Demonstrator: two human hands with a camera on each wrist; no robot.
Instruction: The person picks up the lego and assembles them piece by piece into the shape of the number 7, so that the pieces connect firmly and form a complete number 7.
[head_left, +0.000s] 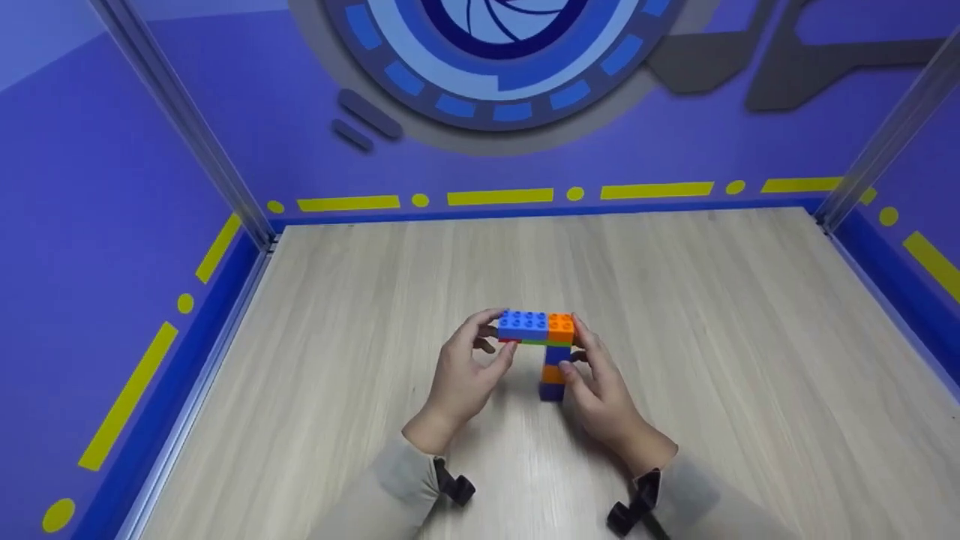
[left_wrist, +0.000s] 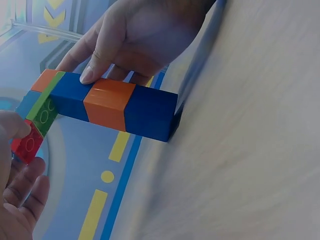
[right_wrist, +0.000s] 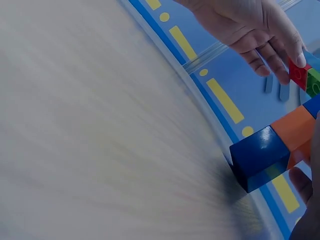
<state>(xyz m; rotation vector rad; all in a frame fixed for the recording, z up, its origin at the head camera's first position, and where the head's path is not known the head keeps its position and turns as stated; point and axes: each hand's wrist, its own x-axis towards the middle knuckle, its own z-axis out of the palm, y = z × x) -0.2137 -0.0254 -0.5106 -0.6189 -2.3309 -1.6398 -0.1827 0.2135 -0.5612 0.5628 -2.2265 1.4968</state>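
Note:
A toy-brick build stands in front of me, shaped like an upside-down L. Its column stacks a dark blue brick (head_left: 552,391), an orange brick (left_wrist: 110,104) and another dark blue brick (left_wrist: 71,95). Across the top, a light blue brick (head_left: 523,325) and an orange brick (head_left: 560,328) lie side by side, studs up. Beneath them run a green brick (left_wrist: 44,112) and, at the overhanging left end, a red brick (left_wrist: 27,142). My left hand (head_left: 461,379) pinches that left end, thumb on the red brick. My right hand (head_left: 607,390) holds the upper column and the right end between thumb and fingers.
The build's foot is at the wood-grain tabletop (head_left: 360,315). Blue-purple panels with yellow dashes enclose the table at the back and sides, and a metal post (head_left: 187,127) rises at the back left corner. Dark bands (head_left: 454,484) sit on both wrists.

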